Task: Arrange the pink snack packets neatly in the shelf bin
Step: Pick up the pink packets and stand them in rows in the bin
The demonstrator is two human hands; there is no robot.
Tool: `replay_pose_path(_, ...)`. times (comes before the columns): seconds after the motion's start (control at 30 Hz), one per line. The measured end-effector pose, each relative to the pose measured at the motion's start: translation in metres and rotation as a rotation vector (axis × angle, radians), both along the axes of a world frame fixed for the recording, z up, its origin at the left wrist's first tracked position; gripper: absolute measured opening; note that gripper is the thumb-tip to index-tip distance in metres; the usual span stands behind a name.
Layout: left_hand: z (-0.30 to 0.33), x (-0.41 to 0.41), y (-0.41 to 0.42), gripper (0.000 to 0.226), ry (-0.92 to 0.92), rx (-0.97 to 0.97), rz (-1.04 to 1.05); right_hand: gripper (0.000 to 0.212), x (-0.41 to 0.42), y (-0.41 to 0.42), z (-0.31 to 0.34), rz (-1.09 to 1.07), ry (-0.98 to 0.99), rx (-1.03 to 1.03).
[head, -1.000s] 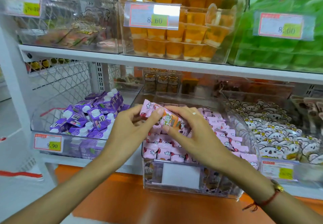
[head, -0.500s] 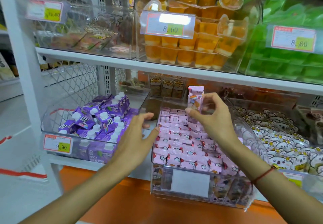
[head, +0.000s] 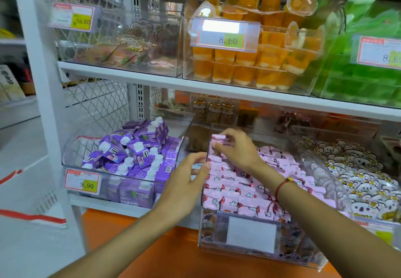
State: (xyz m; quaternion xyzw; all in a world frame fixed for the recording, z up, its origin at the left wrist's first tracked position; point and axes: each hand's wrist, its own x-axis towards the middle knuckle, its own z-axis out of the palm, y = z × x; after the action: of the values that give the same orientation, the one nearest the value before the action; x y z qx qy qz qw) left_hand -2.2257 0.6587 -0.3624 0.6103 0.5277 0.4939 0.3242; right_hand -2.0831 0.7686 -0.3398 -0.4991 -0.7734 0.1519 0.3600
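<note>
A pink packet is pinched upright between the thumb and curled fingers of the right hand, at the far left corner of the clear bin. The left hand is held with fingers nearly straight and loosely spread, its fingertips touching the bin's left wall from outside, just below and left of the right hand; nothing is gripped by it. Beneath and right of the right hand, the bin is filled with rows of packets, stood on edge and packed side by side; those under the right wrist are less even. A blank white label holder is fixed to the bin's front, below both forearms. A red cord bracelet is worn on the right wrist. To the left of the left hand, purple cartons are heaped in a neighbouring bin, with a price tag on its front. To the right of the right arm, white flower-print packs are seen in another bin. On the shelf above the hands, orange jelly cups and green packs are stored.
</note>
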Motion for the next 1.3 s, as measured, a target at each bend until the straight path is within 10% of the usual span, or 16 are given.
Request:
replay_pose_path(0.33, 0.003, -0.001, 0.000, 0.027, -0.036, -0.029, -0.004, 0.028, 0.011, 0.010, 0.006, 0.136, -0.544, -0.185)
replay_pose_path(0.8, 0.002, 0.000, 0.000, 0.025, -0.078, -0.035, -0.007, 0.017, 0.042, 0.018, 0.011, 0.106, -0.306, -0.183)
replay_pose_path(1.1, 0.000, 0.001, 0.002, 0.016, -0.113, -0.022, 0.005, 0.020, 0.020, 0.020, 0.001, -0.033, -0.525, -0.024)
replay_pose_path(1.3, -0.002, 0.000, 0.004, 0.016, -0.132, -0.006, -0.011, 0.018, 0.024, 0.015, -0.002, -0.091, -0.209, 0.090)
